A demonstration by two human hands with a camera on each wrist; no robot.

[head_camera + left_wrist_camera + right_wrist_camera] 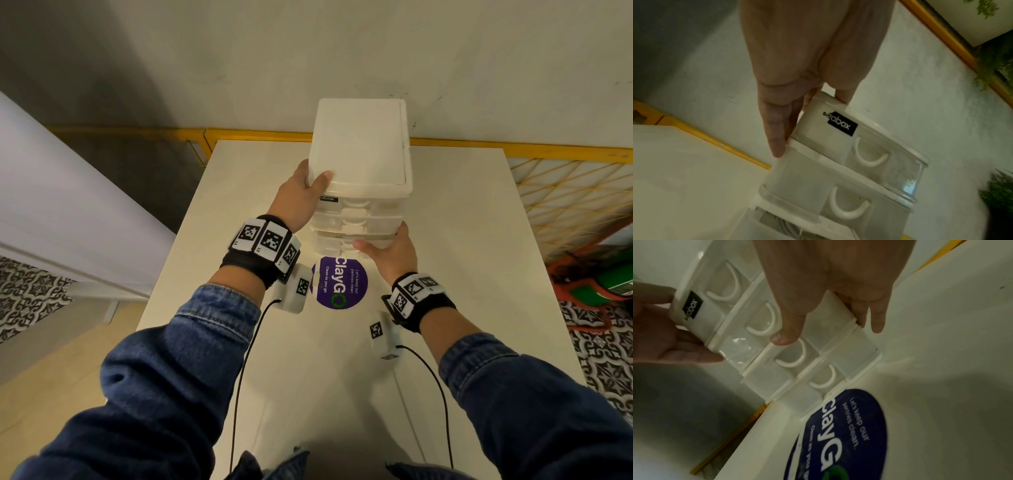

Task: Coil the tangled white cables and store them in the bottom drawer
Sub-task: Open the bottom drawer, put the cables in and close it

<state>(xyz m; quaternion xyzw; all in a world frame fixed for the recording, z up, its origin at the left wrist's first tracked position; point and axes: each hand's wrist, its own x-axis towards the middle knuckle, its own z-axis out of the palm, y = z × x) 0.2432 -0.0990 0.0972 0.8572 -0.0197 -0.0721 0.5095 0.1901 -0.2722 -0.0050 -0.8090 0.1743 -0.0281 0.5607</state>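
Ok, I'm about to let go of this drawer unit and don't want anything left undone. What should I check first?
1. Left hand grips the drawer unit at its top corner: ok.
2. Right hand touches the unit's lower right side: ok.
3. Bottom drawer pushed shut, front level with the others: ok.
4. White cables inside the bottom drawer: cannot tell.
5. Unit standing flat on the table: cannot tell.
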